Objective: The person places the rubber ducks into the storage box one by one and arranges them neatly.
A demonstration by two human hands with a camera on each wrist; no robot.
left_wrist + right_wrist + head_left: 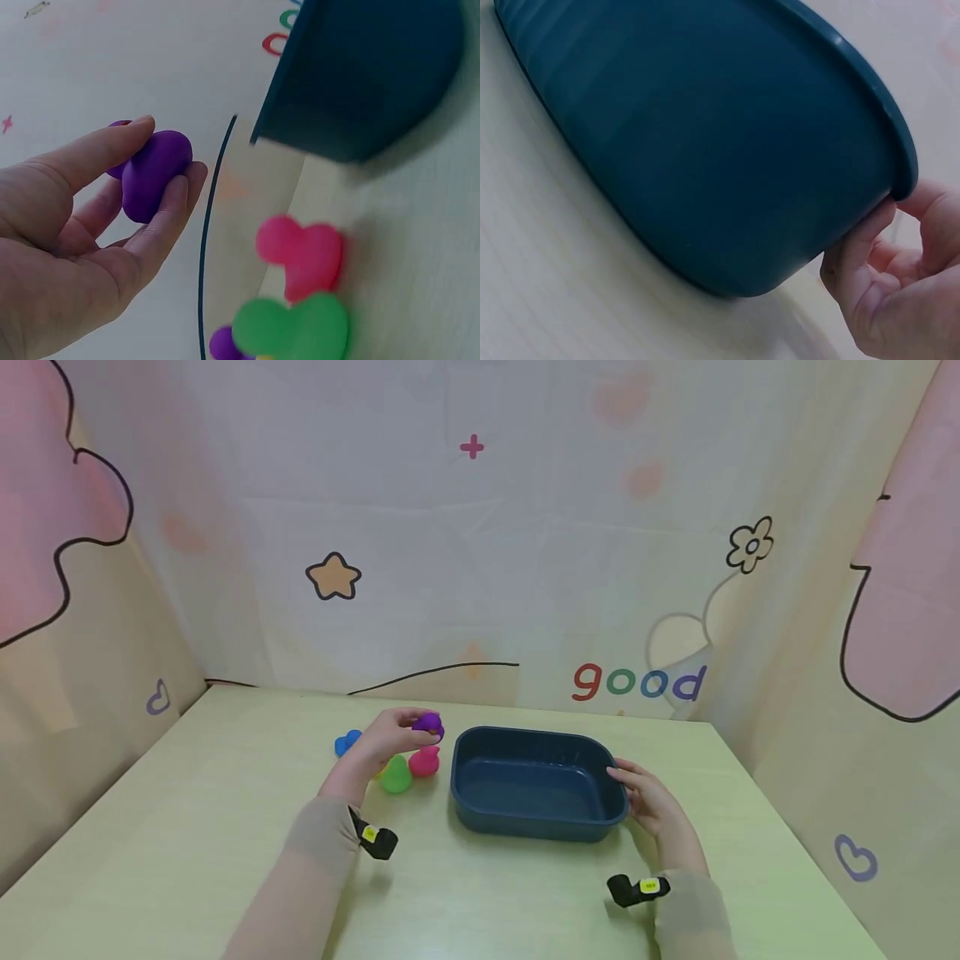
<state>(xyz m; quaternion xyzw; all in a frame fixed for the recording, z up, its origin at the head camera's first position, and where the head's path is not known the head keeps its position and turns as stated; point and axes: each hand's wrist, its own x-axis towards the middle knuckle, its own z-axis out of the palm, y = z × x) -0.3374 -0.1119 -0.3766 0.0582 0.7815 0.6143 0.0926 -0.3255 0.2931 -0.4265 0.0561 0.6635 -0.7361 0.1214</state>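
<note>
My left hand [392,733] holds a purple rubber duck [156,176] between thumb and fingertips, raised above the table to the left of a dark blue plastic basin [536,827]. Below this hand stand a pink rubber duck [424,762] and a green rubber duck [396,775]. Behind the wrist a blue rubber duck [347,742] shows in part. A bit of yellow and another purple piece [223,343] peek out beside the green duck in the left wrist view. At the basin's right end, my right hand [647,795] grips the rim, thumb over the edge and fingers against the outer wall.
The basin's inside holds nothing visible. It rests on a pale wooden table [480,902]. A printed curtain [480,568] hangs behind the table and along both sides. Each wrist carries a small black camera [378,842].
</note>
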